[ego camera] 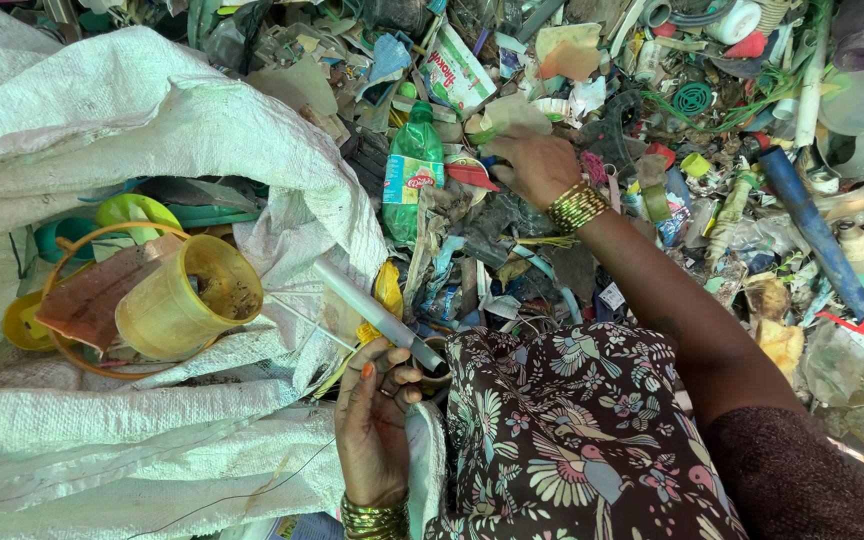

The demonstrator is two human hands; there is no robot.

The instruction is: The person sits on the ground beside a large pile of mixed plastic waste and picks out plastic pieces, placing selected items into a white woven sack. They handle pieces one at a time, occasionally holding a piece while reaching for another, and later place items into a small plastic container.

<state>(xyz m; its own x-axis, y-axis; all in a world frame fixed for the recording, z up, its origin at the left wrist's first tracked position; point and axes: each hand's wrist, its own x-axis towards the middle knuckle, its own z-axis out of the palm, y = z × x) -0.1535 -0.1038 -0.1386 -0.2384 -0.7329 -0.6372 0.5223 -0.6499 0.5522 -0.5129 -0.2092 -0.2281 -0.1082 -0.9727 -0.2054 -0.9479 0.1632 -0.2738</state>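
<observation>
— Starting at the left of the frame, what do we have?

— The white woven sack [102, 120] lies open, with a yellow plastic cup [187, 297] tipped on its side in the mouth, rim toward the right.

— And our left hand [377, 420]?

— Low in the frame, just right of the sack's edge. Its fingers [399, 375] are closed around the lower end of a grey plastic tube [377, 313]. The tube's long axis runs up and left from the hand, its free end pointing at the sack's opening.

— Then the right?

— Our right hand [532, 165] reaches to the upper middle, into the heap of plastic scraps [752, 200]. The fingers are curled together on a small red piece [472, 176], beside the green bottle [414, 160]. How firmly they pinch it we cannot tell.

— Which hand sits nearer the sack?

— The left, clearly.
</observation>
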